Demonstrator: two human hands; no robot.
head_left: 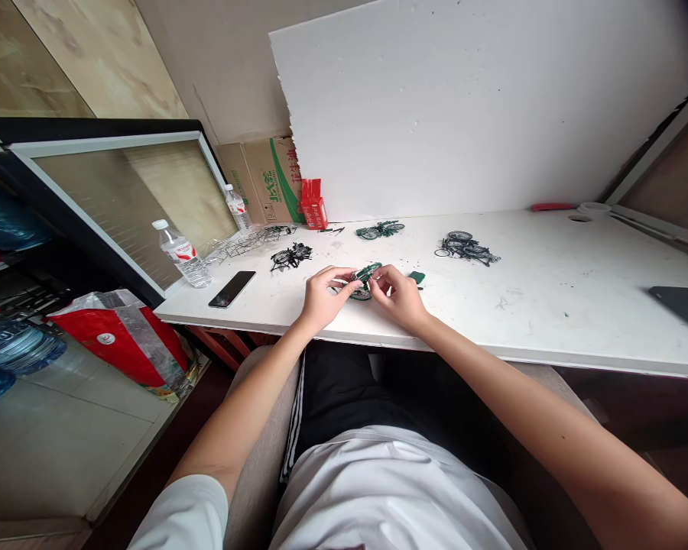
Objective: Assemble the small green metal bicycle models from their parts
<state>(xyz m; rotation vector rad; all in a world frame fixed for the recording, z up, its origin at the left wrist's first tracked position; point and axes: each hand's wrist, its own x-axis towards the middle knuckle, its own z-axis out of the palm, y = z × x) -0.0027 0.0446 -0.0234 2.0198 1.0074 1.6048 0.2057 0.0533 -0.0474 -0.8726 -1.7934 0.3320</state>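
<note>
Between my two hands, just above the front of the white table, is a small green model bicycle [368, 273]. My left hand [328, 294] pinches it from the left with thumb and fingers. From the other side my right hand [400, 294] closes its fingertips on the bicycle's right part. A dark wheel [358, 293] shows below the fingers; whether it is joined to the frame I cannot tell. Just beyond my right hand lies a flat green piece [417, 276].
Model bicycles in black [291, 257], green [381, 229] and dark [467, 248] lie farther back. At left are a phone [232, 289], a water bottle [182, 253] and black plastic frames [252, 241]. A red box [314, 205] stands behind; a dark flat object [685, 305] lies right.
</note>
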